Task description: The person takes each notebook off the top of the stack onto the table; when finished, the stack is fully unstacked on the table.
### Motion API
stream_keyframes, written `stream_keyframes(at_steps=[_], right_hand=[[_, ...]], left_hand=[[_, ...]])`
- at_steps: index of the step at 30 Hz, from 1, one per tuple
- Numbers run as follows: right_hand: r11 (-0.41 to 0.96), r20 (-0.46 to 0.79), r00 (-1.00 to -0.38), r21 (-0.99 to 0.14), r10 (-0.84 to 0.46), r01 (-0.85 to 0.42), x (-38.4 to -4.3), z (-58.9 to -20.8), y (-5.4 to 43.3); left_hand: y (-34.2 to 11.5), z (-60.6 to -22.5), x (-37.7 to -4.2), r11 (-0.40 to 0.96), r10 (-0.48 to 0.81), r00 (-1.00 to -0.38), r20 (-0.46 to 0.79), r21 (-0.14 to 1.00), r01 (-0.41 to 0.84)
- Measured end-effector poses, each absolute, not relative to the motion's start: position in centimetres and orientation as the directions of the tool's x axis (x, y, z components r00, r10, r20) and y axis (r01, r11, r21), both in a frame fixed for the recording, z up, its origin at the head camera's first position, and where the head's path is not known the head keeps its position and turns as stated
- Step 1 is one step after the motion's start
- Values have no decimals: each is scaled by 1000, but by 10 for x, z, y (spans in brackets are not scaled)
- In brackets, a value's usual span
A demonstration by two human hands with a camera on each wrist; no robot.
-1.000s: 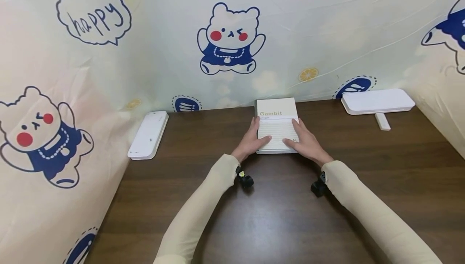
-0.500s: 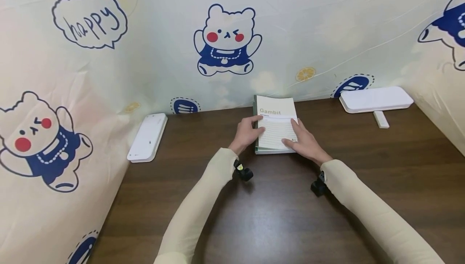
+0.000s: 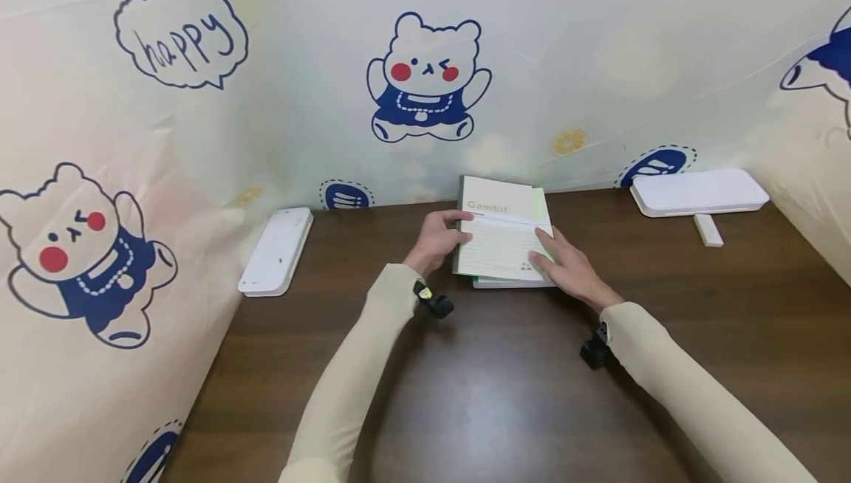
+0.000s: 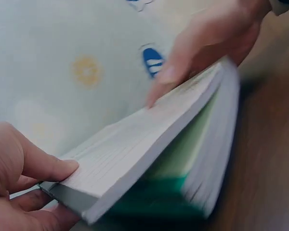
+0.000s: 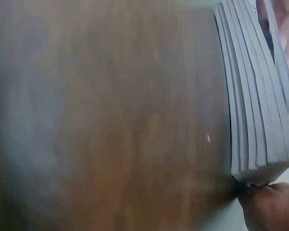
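Observation:
A white notebook marked "Gambit" [image 3: 499,250] lies tilted on top of a stack of notebooks [image 3: 512,283] at the table's far side. My left hand [image 3: 433,238] pinches its left edge, thumb above and fingers beneath. In the left wrist view the notebook [image 4: 130,149] is raised on that side, with a green cover [image 4: 176,163] showing in the gap below. My right hand [image 3: 573,267] holds the right side of the stack, thumb over the top cover. Page edges of the stack [image 5: 253,96] fill the right of the right wrist view, where most of that hand is hidden.
A white flat case [image 3: 275,252] lies on the left of the brown table [image 3: 479,394]. Another white case [image 3: 698,193] is at the back right, with a small white block [image 3: 708,230] in front. A printed cloth [image 3: 299,99] hangs behind the table.
My left hand has shifted from the stack's side to pinch the top notebook's left edge. That notebook has lifted, turned and slid left off the stack below. My right hand stays at the right side.

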State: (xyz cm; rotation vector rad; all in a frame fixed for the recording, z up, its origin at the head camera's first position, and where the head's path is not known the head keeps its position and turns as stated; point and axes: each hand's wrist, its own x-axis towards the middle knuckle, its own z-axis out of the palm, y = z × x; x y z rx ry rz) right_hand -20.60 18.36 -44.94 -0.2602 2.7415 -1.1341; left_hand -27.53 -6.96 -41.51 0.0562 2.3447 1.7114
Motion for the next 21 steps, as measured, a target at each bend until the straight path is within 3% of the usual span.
stream_keyframes(at_steps=[12, 21], right_hand=[[710, -84, -965, -693, -248, -122, -205, -447, 191], [703, -84, -966, -701, -243, -116, -206, -449, 186]], left_hand=[[-191, -406, -268, 303, -3, -978, -208, 932, -200], [-201, -423, -266, 338, -14, -969, -248, 911, -238]])
